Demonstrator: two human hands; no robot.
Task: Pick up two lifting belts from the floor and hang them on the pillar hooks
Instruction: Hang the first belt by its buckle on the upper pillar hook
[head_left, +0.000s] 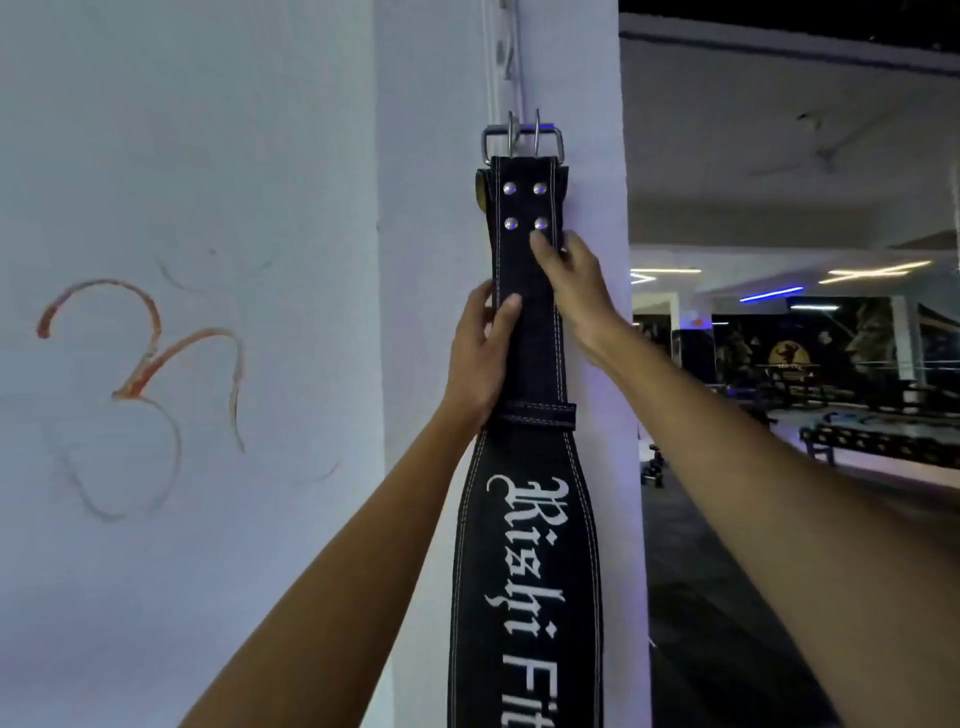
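Note:
A black lifting belt (530, 519) with white stitching and white gothic lettering hangs straight down the white pillar (431, 208). Its steel buckle (522, 140) sits at the top against the pillar; the hook itself is hidden behind it. My left hand (480, 358) grips the belt's narrow strap from the left edge, thumb across the front. My right hand (571, 291) rests on the strap's right edge just below the four rivets, fingers curled on it. Only one belt is in view.
A white wall (182, 208) with a faded red painted symbol (145, 364) fills the left. Right of the pillar the dim gym opens out, with benches (878, 441), dark floor mats and ceiling strip lights. A thin cable conduit (498, 52) runs up the pillar.

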